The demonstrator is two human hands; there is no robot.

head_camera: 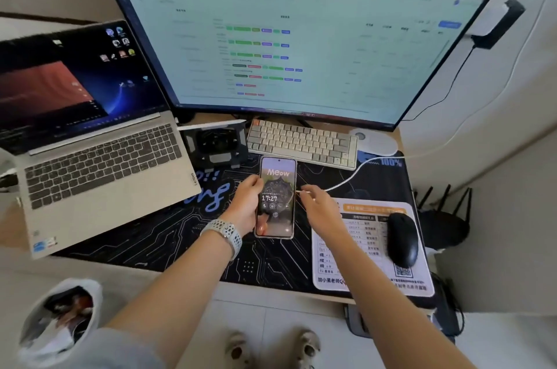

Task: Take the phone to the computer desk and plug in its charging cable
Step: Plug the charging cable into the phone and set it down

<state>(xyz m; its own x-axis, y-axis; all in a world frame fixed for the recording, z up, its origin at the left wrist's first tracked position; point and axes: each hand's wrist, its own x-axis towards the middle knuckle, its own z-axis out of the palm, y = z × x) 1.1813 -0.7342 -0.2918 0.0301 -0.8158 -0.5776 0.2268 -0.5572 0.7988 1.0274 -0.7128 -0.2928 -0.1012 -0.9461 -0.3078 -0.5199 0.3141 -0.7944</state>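
Head view. My left hand (pixel 247 206) grips the phone (pixel 275 198) along its left edge, thumb over the lower screen, fingers wrapped behind; a pale watch (pixel 226 231) sits on that wrist. The phone is lit, screen up, showing "Meow" and 17:27. It stands lengthwise over the middle of the dark desk mat (pixel 168 236), its top end pointing toward the white keyboard (pixel 303 142) near the desk's rear edge. I cannot tell whether it rests on the mat or is lifted off it.

My right hand (pixel 318 203) is just beside the phone's right edge, fingers pinched narrowly on the end of the white charging cable (pixel 355 171). The plug tip is too small to make out; it lies close to the phone's right side, not at its bottom end. The cable runs from my fingers up and right across the mat and off the desk's right edge.

A black mouse (pixel 402 239) lies on a white printed mouse pad (pixel 361 266) at the front right corner. An open laptop (pixel 99 164) occupies the left side, and a large monitor (pixel 289 37) stands along the rear edge. A dark folding stand (pixel 215 142) sits between laptop and keyboard.
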